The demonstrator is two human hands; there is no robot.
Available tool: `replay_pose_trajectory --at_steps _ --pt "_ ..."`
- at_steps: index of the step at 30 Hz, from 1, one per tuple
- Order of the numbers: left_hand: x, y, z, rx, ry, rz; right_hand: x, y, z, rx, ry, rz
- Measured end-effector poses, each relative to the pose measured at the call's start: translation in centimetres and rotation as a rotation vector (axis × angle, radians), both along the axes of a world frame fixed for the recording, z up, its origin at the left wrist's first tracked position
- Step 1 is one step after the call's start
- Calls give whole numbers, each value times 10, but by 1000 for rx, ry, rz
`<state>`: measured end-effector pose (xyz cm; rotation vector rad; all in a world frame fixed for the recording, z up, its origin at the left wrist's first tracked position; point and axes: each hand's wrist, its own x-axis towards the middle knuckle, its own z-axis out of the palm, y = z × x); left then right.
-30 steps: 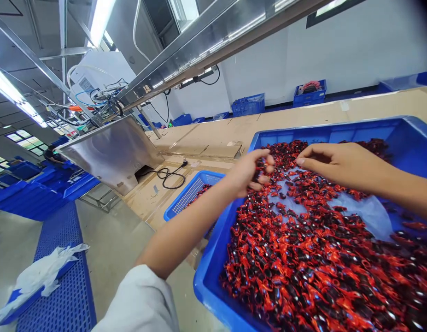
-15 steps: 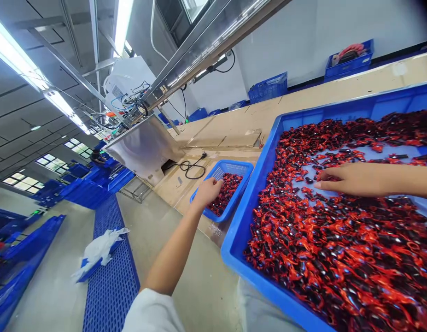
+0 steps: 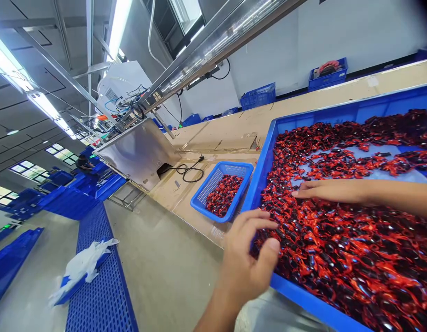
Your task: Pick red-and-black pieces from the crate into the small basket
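Observation:
A large blue tray on the right holds a thick spread of small red and black plastic parts. My right hand lies flat over these parts, fingers stretched out and touching the heap. At the tray's left wall hovers my left hand, thumb and fingers apart, with nothing visible in it. Its fingertips reach over the rim toward the nearest parts. Beyond it a small blue basket stands against the tray, with a pile of the same red and black parts at its right side.
A black power cord lies coiled on the cardboard-covered bench. Behind it stands a metal machine housing. More blue baskets line the wall. On the left, a white cloth rests over a blue plastic platform.
My left hand has moved from over the small basket back to the large tray's rim, its fingers now spread. My right hand has shifted left and nearer across the parts. The view has turned slightly.

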<state>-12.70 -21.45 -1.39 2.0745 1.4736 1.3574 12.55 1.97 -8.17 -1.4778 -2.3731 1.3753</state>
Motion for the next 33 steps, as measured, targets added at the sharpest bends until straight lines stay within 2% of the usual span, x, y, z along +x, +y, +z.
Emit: replay_pose_trajectory --at_steps 2,4,8,12,18,23,25,30,33 --pt "11 -7 -8 114 62 27 1 -4 1 -133 36 21" --pt "15 -7 -11 142 85 62 1 -8 0 -272 67 62" --pt "16 -1 -11 68 133 112 0 -14 -1 -484 99 136" --pt "17 -2 -12 35 169 140 -1 -15 -4 -601 121 179" --pt "15 -3 -11 12 196 158 -5 -20 -5 -638 164 200" --pt "15 -2 -8 -17 211 157 -6 -25 1 -451 143 112" --pt "15 -2 -7 -16 205 152 -7 -25 2 -430 133 116" --pt "14 -2 -6 -15 179 120 -9 -23 -2 -502 179 162" --pt "13 -3 -11 -21 157 103 -7 -20 -6 -566 179 167"
